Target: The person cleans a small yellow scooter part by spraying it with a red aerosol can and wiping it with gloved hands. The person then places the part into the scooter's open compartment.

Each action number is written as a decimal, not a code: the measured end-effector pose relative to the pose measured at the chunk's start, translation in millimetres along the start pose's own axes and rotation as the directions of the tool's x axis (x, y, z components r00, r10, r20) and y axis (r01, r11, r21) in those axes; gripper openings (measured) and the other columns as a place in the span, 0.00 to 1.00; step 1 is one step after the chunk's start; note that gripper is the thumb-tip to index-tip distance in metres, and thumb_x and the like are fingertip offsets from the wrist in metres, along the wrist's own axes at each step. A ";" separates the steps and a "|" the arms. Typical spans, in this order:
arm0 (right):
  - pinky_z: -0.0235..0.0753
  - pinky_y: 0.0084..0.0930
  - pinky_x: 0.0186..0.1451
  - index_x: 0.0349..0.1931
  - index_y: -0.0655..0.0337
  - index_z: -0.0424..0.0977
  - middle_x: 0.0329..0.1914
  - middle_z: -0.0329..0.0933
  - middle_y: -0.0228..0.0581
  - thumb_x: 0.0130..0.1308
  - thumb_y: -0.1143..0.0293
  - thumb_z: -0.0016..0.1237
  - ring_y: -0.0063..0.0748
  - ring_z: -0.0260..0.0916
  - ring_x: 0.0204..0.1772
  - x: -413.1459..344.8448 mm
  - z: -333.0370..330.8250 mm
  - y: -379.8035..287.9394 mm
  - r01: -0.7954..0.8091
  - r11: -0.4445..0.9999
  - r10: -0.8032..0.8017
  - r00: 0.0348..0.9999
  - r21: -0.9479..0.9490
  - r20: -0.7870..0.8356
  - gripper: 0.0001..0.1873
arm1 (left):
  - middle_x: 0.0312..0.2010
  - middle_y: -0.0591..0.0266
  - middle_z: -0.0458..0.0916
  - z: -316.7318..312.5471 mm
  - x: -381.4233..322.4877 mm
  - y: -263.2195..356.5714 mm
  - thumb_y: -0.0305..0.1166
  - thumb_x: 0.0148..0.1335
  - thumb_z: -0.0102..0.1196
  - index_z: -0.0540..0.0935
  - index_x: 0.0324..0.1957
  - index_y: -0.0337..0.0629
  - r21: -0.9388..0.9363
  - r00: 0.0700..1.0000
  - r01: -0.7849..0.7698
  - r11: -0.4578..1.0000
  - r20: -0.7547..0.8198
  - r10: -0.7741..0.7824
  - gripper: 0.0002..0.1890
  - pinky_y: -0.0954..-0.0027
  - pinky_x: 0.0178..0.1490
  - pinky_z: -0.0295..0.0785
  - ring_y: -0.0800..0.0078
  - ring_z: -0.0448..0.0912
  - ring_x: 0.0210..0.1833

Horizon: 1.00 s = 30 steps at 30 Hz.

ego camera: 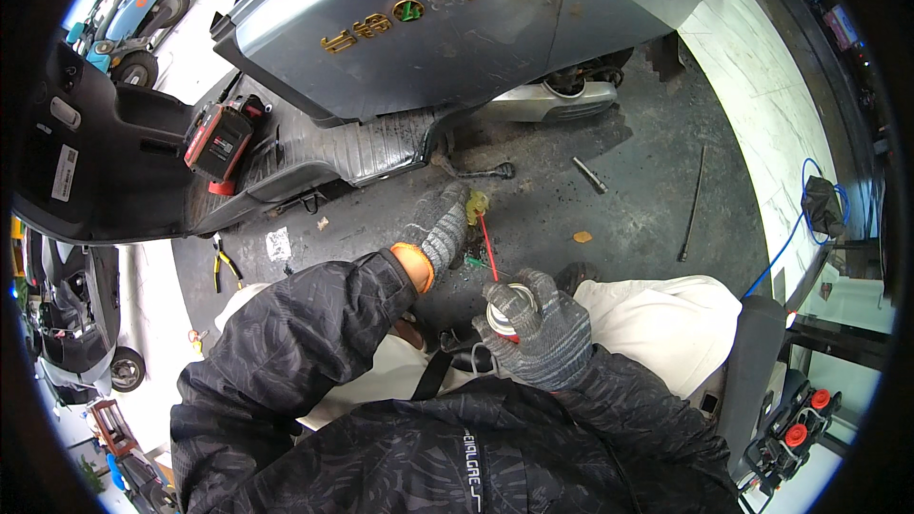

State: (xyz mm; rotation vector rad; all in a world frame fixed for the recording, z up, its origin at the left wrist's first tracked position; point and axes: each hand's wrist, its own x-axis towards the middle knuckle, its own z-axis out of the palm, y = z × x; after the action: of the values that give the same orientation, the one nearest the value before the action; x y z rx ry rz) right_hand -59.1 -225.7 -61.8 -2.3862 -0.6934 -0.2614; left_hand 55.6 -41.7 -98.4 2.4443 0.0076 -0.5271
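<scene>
My right hand [539, 328], in a grey knit glove, is closed round an aerosol can [511, 307] near my lap. A thin red straw [488, 246] runs from the can's top towards a yellowish, wet-looking object [476, 205]. My left hand [439, 225], in a matching glove with an orange cuff, is beside that object; its fingertips are partly hidden, and whether they grip it cannot be told. A green-handled screwdriver [475, 261] lies between the hands. Beyond them stands a scooter with a grey side panel [443, 50] and a ribbed footboard [378, 146].
A red and black cordless power tool [223, 139] rests on the footboard. On the dark floor lie yellow-handled pliers [227, 264], a socket [590, 175], a long thin rod [692, 203] and a wrench-like tool [489, 171]. A blue hose [782, 264] runs at the right.
</scene>
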 end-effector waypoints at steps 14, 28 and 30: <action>0.85 0.41 0.42 0.59 0.56 0.74 0.50 0.77 0.52 0.54 0.68 0.72 0.50 0.83 0.43 -7.3 -1.7 2.2 -0.181 0.968 0.182 0.983 0.171 0.007 0.32 | 0.45 0.53 0.86 2.7 13.8 -17.9 0.40 0.77 0.52 0.79 0.60 0.39 -0.589 0.981 0.195 0.785 0.106 -0.163 0.18 0.69 0.40 0.80 0.66 0.85 0.40; 0.86 0.44 0.46 0.59 0.56 0.71 0.53 0.78 0.51 0.54 0.64 0.74 0.52 0.83 0.48 -12.5 -17.9 12.6 -0.104 0.954 0.165 0.965 0.280 -0.204 0.34 | 0.46 0.58 0.86 -41.6 -20.6 15.9 0.29 0.73 0.59 0.80 0.56 0.36 -0.883 0.944 0.308 0.355 0.329 -0.003 0.13 0.68 0.46 0.83 0.72 0.84 0.43; 0.86 0.44 0.47 0.58 0.56 0.72 0.52 0.78 0.51 0.53 0.63 0.74 0.52 0.82 0.49 -13.0 -18.9 12.7 -0.078 0.952 0.154 0.958 0.295 -0.243 0.33 | 0.48 0.58 0.85 -40.7 -24.2 15.7 0.28 0.73 0.58 0.79 0.59 0.36 -0.884 0.939 0.321 0.341 0.344 0.008 0.15 0.67 0.50 0.83 0.70 0.84 0.47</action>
State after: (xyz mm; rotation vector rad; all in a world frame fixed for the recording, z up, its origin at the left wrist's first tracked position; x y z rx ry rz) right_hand -63.5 -251.3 -58.1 -2.0611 -0.4300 -0.3935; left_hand 50.4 -27.5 -50.8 1.1756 0.3476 -0.7074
